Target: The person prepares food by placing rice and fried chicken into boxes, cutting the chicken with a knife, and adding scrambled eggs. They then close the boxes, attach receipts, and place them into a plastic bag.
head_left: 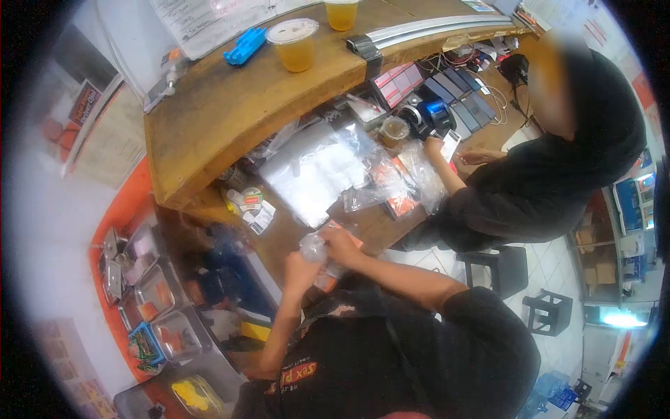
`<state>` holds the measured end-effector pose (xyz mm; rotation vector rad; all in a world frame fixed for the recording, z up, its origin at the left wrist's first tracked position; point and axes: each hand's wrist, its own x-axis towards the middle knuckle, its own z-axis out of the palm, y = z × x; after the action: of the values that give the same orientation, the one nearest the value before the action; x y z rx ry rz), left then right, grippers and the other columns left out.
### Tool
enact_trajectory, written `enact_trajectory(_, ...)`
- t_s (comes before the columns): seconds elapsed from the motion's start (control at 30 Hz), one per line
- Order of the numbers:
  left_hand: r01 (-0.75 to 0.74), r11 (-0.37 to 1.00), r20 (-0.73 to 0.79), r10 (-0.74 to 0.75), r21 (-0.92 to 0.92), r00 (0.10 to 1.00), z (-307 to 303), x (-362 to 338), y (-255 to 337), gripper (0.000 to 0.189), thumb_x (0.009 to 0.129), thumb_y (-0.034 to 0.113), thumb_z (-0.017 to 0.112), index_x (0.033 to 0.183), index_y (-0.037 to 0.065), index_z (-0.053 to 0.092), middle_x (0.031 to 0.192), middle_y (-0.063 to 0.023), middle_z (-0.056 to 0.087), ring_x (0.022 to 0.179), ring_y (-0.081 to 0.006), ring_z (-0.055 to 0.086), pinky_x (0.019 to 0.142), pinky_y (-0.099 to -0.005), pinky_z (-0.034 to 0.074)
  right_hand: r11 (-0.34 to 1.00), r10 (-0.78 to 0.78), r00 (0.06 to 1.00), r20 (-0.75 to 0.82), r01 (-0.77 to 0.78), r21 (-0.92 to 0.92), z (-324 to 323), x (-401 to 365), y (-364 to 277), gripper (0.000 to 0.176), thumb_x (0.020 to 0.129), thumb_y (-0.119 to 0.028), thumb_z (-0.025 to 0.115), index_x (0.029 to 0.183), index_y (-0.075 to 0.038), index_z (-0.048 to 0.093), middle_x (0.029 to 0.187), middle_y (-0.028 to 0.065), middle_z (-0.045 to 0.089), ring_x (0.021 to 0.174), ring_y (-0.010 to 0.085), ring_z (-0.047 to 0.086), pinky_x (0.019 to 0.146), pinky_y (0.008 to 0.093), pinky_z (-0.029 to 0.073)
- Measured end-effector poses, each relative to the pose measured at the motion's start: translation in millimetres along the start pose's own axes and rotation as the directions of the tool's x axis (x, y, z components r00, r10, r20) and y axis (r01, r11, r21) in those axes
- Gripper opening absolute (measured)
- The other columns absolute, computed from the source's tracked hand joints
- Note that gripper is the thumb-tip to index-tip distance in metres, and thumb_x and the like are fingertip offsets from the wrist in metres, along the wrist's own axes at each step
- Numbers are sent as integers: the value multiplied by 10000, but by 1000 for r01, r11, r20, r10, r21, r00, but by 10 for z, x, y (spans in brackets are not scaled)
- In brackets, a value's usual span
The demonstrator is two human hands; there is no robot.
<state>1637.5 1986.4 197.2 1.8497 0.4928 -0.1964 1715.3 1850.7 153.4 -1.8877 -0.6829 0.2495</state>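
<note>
Close in front of my chest, both hands are closed around a small bunched piece of clear plastic [313,247], which looks like a bag. My left hand [301,273] grips it from below on the left. On the other side my right hand [340,247] has its fingers curled against it. An orange-and-white packet [347,234] lies partly hidden behind my right hand. Just beyond, a stack of silvery plastic sheets or bags [314,171] covers the counter. More clear bags [426,174] and orange packets [401,204] lie to the right.
A person in black [530,174] stands at the right, one hand by a blue-and-black device [436,115]. Lidded cups of yellow drink [293,52] stand on the raised wooden shelf [209,119]. Metal food trays [155,292] are at left, black stools [494,271] at right.
</note>
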Motion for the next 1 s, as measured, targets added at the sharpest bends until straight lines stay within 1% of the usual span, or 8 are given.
enact_trajectory(0.13, -6, 999, -3, 6, -32, 1000, -8, -80, 180, 171, 737, 85, 695, 840, -48, 664, 684, -92, 659, 575, -147, 639, 499, -298, 497, 997, 10, 954, 298, 14, -81, -164, 20, -12, 187, 768, -30, 569, 922, -69, 669, 839, 150, 603, 801, 305, 596, 847, 448, 440)
enact_trajectory(0.43, 102, 883, -35, -132, -458, 991, 2, 32, -31, 313, 744, 56, 702, 1019, -46, 595, 862, -121, 653, 658, -176, 645, 556, -289, 511, 994, -86, 961, 262, 102, -48, -259, -73, -251, 284, 753, -86, 664, 1036, -59, 659, 849, 149, 658, 765, 247, 623, 683, 360, 481)
enact_trajectory(0.53, -180, 982, 1, 180, -63, 984, -171, -118, 116, 355, 759, 45, 692, 1072, -48, 555, 924, -121, 644, 779, -204, 646, 671, -301, 516, 988, 133, 971, 200, -147, 56, -94, -118, -87, 263, 746, -117, 695, 997, -44, 669, 822, 152, 657, 708, 232, 613, 650, 349, 474)
enact_trajectory(0.6, -366, 815, -135, 467, 449, 874, -247, -134, -75, 303, 777, 50, 678, 1046, -44, 576, 941, -132, 650, 891, -232, 636, 789, -325, 494, 983, 101, 983, 154, -123, 134, 46, -137, 63, 237, 745, -131, 704, 958, -33, 667, 801, 149, 653, 687, 229, 608, 637, 347, 470)
enact_trajectory(0.67, -248, 935, -70, 273, 254, 959, -231, -137, -191, 286, 777, 63, 675, 1032, -33, 588, 973, -146, 644, 926, -255, 630, 820, -343, 490, 970, 73, 990, 124, -99, 221, 124, -155, 52, 219, 745, -146, 713, 919, -21, 666, 781, 145, 650, 666, 226, 603, 624, 344, 466)
enact_trajectory(0.73, -76, 995, 27, 75, 58, 997, -218, -182, -272, 271, 777, 76, 671, 1019, -22, 600, 1004, -160, 638, 962, -278, 624, 850, -362, 486, 974, 227, 959, 169, -226, -24, 75, -117, 24, 197, 778, -167, 696, 866, 2, 646, 751, 134, 642, 662, 225, 602, 615, 347, 462)
enact_trajectory(0.8, -431, 861, 72, 429, 269, 901, -124, -242, -306, 220, 799, 73, 640, 1001, -10, 616, 1050, -162, 625, 1021, -323, 596, 908, -395, 468, 965, 212, 959, 188, -236, 117, 145, -113, 143, 211, 802, -185, 674, 870, 10, 631, 766, 138, 640, 691, 228, 607, 634, 351, 464)
enact_trajectory(1.0, -773, 394, 330, 738, 497, 588, -105, -85, -458, 280, 756, 25, 571, 1029, 34, 635, 1111, -133, 624, 1009, -317, 600, 893, -381, 479, 943, 273, 946, 173, -299, 144, 276, -68, 258, 297, 886, -265, 545, 994, 6, 605, 965, 146, 617, 944, 225, 577, 833, 346, 439)
